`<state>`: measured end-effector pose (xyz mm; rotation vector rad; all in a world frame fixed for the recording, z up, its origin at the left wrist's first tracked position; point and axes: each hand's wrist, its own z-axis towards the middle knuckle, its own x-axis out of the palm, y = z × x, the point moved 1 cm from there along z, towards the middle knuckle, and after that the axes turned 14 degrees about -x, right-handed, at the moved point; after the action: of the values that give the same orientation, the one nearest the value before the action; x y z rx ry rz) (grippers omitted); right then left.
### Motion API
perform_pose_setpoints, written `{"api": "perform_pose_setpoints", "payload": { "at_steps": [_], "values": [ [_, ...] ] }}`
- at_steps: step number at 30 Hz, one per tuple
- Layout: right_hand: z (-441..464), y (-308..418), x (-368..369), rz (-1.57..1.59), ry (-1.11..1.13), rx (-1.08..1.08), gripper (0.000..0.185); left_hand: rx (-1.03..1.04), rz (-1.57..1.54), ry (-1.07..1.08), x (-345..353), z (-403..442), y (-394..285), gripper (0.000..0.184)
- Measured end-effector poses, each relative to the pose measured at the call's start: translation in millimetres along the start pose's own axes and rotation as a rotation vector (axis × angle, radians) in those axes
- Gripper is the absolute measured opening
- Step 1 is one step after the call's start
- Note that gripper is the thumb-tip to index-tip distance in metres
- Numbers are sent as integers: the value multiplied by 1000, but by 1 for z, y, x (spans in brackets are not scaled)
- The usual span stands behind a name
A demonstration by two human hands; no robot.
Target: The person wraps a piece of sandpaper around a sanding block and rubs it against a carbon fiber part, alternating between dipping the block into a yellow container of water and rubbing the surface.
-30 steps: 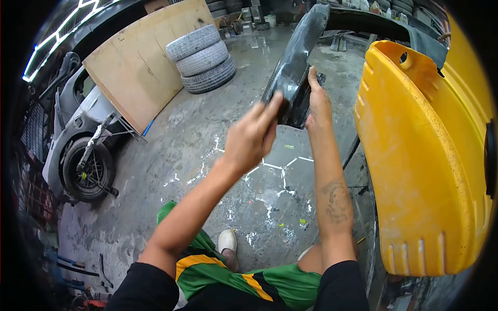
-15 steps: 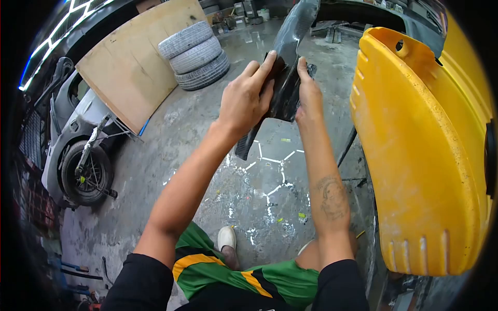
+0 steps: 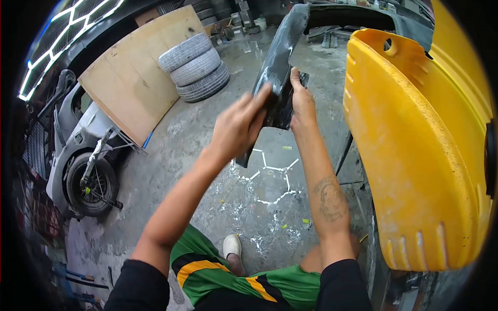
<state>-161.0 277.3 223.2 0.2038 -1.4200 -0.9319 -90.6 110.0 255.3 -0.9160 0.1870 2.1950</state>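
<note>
A long, glossy dark panel with a carbon-fibre-like weave is held out in front of me, tilted with its upper end away. My right hand is closed on its right edge, the thumb lying along the top face and the other fingers hidden beneath. On the panel's left side, my left hand touches the surface with its fingers stretched out, slightly blurred by motion. The panel's narrow lower end sticks out below my left wrist. White light reflections lie on its upper face.
A large yellow moulded part stands close on my right. Stacked tyres and a leaning wooden board are at the back left. A grey vehicle body with a wheel is on the left. The concrete floor looks wet.
My left hand has moved down and slightly left over the panel, its fingers now blurred. The panel has shifted a little left and down in view. My right hand keeps its hold.
</note>
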Motion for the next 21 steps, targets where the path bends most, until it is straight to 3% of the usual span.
{"api": "perform_pose_setpoints", "payload": {
  "at_steps": [2,4,6,10,11,16,17,21],
  "values": [
    [-5,-3,0,-49,-19,-4,56,-89,-16,-4,-3,27,-5,60],
    [-3,9,-1,-33,57,25,60,-58,-35,-61,1,0,-9,62],
    [14,-3,-5,3,61,-16,61,-92,-44,27,-2,-37,-17,67],
    [0,3,-1,-95,-22,35,59,-29,10,-48,2,20,-4,66],
    [-2,6,0,-62,13,18,58,-95,1,-16,2,24,-10,65],
    [6,-3,-1,-62,2,-117,54,-108,-24,58,-3,-28,-20,64],
    [9,-4,-7,-13,18,0,55,-62,-20,47,-1,-17,-13,64],
    [-4,7,3,-11,23,20,57,-84,-17,-6,1,15,-11,64]
  ]
}}
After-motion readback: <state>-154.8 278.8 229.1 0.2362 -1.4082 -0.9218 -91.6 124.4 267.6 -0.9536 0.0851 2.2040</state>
